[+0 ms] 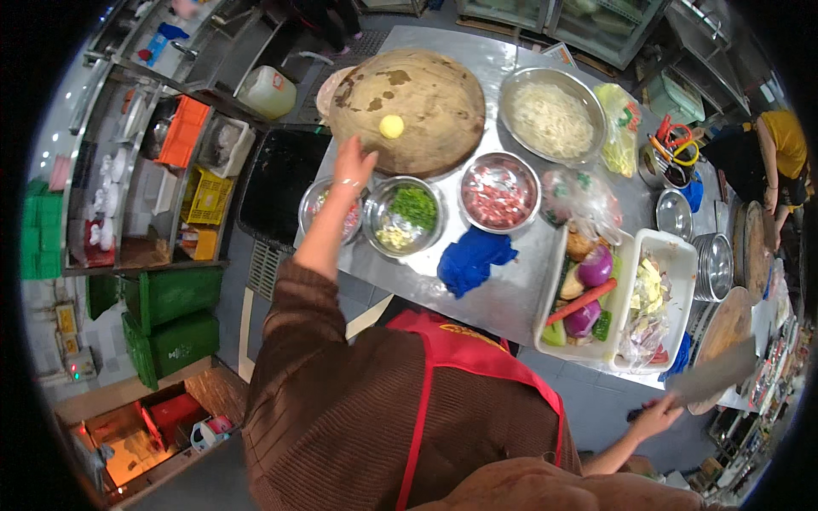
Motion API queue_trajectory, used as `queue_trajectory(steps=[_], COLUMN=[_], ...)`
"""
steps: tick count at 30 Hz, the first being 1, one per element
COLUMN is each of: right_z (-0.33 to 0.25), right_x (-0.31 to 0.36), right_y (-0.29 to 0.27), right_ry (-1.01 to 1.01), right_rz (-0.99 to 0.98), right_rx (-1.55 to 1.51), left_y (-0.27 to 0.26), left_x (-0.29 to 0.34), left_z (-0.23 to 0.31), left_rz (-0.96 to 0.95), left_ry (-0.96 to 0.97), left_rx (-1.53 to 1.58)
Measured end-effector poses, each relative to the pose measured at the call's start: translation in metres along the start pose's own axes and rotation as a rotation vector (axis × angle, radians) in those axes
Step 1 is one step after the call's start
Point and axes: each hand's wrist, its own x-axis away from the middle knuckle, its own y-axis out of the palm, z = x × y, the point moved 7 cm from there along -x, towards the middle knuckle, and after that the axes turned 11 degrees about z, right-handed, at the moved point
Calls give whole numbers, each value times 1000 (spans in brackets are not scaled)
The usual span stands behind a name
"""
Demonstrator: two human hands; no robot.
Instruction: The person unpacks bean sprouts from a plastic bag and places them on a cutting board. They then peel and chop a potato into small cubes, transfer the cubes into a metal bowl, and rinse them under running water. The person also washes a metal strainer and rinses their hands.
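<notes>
In the head view, one small round yellow piece (pixel 392 127) is lying on one thick round brown wooden chopping board (pixel 447 98); four round shiny steel bowls (pixel 501 164) and two white rectangular plastic tubs (pixel 682 298) are standing nearby. Left hand (pixel 351 162) is hanging near the board's lower-left edge, fingers slightly apart, gripping nothing visible; contact, can't tell. Right hand (pixel 658 417) is clamping one broad grey metal cleaver (pixel 716 372), fingers closed. Bare steel table (pixel 464 43) is shining; green plastic bins (pixel 175 341) are standing left, a yellow-shirted co-worker (pixel 782 140) is working right.
</notes>
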Motion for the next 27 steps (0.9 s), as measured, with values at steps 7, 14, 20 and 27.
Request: queue_trajectory(steps=[7, 14, 20, 27], right_z=[-223, -340, -404, -448], right_x=[238, 377, 424, 459], right_y=[176, 313, 405, 459], right_ry=[22, 170, -264, -543], right_rz=[-543, -1123, -1236, -1205], right_rx=[-287, -280, -75, -79], left_y=[77, 86, 70, 57], left_x=[-82, -93, -99, -80], left_z=[12, 0, -33, -35], left_rz=[-125, -272, -158, -33], left_ry=[-7, 38, 22, 7], left_rx=[-182, -169, 433, 735])
